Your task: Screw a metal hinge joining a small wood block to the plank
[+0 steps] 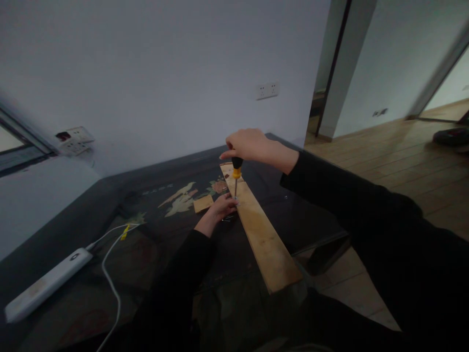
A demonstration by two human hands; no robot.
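Observation:
My right hand (pixel 247 143) is wrapped over the top of a screwdriver (pixel 236 173) with a black and yellow handle. The screwdriver stands nearly upright, its shaft pointing down at a long wooden board (pixel 266 237). Beside the tip, my left hand (pixel 221 208) has its fingers pinched together at the board's left edge. What they hold is too small to make out. A few thin metal pieces (pixel 227 218) lie just below the left hand on the dark table. Left of that hand is a small square piece of wood (pixel 203 203).
The board lies across a dark, glossy table (pixel 176 244) with a bird and flower picture, its near end reaching past the edge. A white power strip (pixel 49 283) and its white cable (pixel 110 278) occupy the left side. A wall with sockets (pixel 267 91) stands behind.

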